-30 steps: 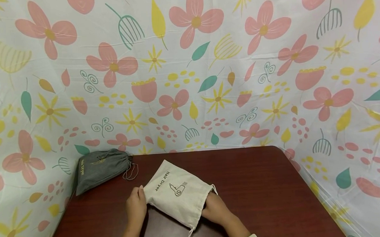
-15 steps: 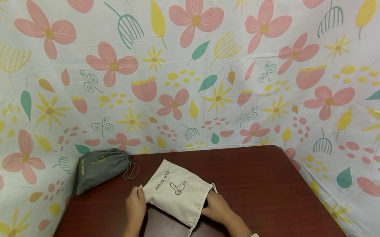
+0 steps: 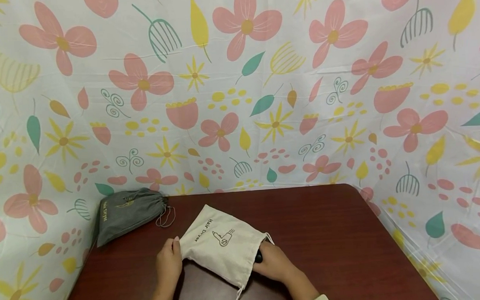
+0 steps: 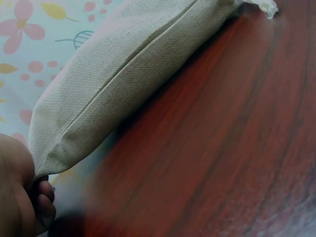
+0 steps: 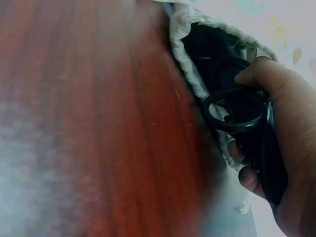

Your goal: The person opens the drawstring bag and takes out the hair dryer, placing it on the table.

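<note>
A cream drawstring bag [image 3: 228, 258] printed "Hair Dryer" is held tilted at the near middle of the table. My left hand [image 3: 168, 260] pinches its closed bottom corner; the left wrist view shows the fingers curled at the cloth [image 4: 118, 79]. At the bag's mouth, my right hand [image 3: 275, 261] grips a black hair dryer [image 5: 269, 165] by its handle, thumb on top and fingers beneath. A black cord loop [image 5: 242, 127] shows beside the thumb. The dryer's far part is hidden inside the bag.
A grey drawstring pouch [image 3: 129, 220], also lettered "Hair Dryer", lies at the table's back left corner. The dark red wooden table [image 3: 338, 235] meets a flower-patterned curtain [image 3: 238, 101] at the back and both sides. White drawstrings [image 3: 238, 295] hang from the bag's mouth.
The left hand has shifted slightly left, drawing the bag with it. A rounded black end of the dryer now shows more at the mouth, beside the right hand.
</note>
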The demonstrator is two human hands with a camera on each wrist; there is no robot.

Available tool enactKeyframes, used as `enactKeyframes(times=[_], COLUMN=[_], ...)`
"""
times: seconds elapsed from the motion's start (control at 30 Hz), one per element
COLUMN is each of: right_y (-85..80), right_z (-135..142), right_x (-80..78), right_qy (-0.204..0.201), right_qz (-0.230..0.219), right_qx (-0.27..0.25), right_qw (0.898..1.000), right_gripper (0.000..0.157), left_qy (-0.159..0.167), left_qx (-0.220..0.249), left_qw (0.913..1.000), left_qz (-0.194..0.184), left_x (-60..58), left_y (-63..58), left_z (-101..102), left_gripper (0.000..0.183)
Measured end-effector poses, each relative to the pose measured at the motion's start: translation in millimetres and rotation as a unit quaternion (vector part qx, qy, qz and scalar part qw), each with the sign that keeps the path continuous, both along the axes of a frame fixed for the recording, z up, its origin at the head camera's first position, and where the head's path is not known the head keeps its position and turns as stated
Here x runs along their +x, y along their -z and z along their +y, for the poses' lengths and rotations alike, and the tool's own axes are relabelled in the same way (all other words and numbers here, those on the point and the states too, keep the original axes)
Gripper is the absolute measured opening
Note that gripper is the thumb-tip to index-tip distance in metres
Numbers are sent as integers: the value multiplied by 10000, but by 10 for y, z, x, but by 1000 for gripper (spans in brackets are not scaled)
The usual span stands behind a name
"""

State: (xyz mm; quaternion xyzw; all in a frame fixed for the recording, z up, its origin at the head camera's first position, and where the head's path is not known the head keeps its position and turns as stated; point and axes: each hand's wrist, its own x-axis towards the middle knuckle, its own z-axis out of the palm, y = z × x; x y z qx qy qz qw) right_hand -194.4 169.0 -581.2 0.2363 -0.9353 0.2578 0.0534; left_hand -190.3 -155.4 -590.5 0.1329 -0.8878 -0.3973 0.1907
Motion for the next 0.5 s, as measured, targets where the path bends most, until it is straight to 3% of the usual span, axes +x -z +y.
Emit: enactKeyframes(times=[0.17,0.3,0.5], right_y=[-29,-40,-66], right_z=[-2,-20,-82], right_x=[-32,-42,-51], right_qy=[-19,13,109], right_qz=[-160,-216,-34], right_qx=[114,163,233], right_qw=[9998,9996,9997], right_gripper=[49,52,54], left_qy=[274,496,706], left_qx=[-41,101,274], left_qw=[9992,9955,9893], left_qz=[-294,-798,-1246], left_x=[-41,-83,-148], left_y=[-37,-86,-149], left_z=[-39,-58,-54], left_gripper=[30,34,48])
